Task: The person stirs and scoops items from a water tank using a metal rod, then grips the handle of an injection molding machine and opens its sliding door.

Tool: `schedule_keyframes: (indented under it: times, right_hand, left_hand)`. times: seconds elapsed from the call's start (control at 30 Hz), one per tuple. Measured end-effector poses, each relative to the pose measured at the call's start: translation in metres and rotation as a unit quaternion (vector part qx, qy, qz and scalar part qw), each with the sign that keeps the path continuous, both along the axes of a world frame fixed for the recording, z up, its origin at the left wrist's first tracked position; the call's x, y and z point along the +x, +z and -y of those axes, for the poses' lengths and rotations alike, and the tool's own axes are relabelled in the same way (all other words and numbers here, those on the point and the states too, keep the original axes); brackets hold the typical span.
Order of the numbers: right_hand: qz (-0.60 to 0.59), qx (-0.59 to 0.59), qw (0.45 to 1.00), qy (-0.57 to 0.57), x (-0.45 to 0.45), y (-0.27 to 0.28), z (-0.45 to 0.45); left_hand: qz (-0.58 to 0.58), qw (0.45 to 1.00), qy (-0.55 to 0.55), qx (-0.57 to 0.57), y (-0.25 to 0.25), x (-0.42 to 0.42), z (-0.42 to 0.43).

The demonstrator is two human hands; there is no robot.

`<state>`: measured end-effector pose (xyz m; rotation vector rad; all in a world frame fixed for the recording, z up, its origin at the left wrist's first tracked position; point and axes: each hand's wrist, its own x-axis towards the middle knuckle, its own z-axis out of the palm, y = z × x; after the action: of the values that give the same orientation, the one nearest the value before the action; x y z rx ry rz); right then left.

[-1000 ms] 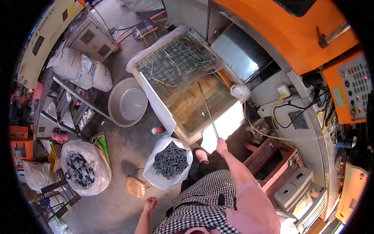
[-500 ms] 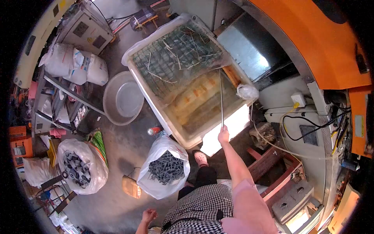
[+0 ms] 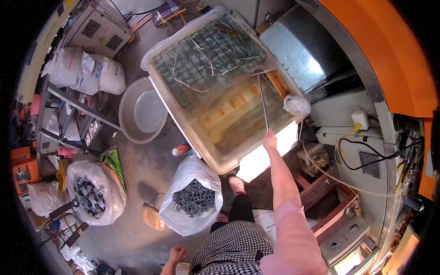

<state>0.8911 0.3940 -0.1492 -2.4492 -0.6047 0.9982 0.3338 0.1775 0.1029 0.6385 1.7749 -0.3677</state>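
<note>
My right hand (image 3: 270,139) is closed around the near end of a long thin metal rod (image 3: 263,103). The rod reaches forward over a big pale plastic tub (image 3: 208,158) of cloudy, yellowish water. Its far end, where a short crosspiece seems to show, lies by the edge of a green wire mesh (image 3: 204,59). Several pale strips (image 3: 201,52) are scattered on that mesh. Low at my left side, my left hand (image 3: 178,253) hangs with loosely bent fingers and holds nothing. The nearest thing ahead of it is a white sack (image 3: 169,215) of dark grey plastic pieces (image 3: 195,198).
A round basin (image 3: 130,128) stands left of the tub, and a red can (image 3: 179,150) near its corner. Another bag (image 3: 117,211) of grey parts sits at left. A reddish metal frame (image 3: 316,201), hose (image 3: 321,169) and machine cabinet (image 3: 357,156) crowd the right.
My right hand has shifted slightly up and right in view, and the rod now slants more. My left hand stays low, its fingers a little looser. The whole view has shifted slightly.
</note>
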Motion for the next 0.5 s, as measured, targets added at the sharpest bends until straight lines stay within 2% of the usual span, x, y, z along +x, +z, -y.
schedule_keyframes:
  times: [0.13, 0.27, 0.33, 0.5]
  right_hand:
    - [0.059, -0.029, 0.997, 0.052, 0.018, 0.003, 0.004]
    - [0.070, -0.085, 0.992, 0.067, 0.033, 0.019, 0.007]
    - [0.086, -0.116, 0.984, 0.105, 0.039, 0.020, 0.012]
    - [0.124, -0.149, 0.968, 0.158, 0.048, 0.032, 0.027]
  left_hand:
    - [0.008, 1.000, -0.012, 0.005, 0.003, 0.012, -0.008]
    - [0.028, 0.999, -0.024, 0.012, -0.016, 0.001, -0.003]
    - [0.035, 0.996, -0.075, 0.042, -0.018, 0.004, -0.006]
    - [0.042, 0.992, -0.106, 0.052, -0.036, -0.008, 0.001]
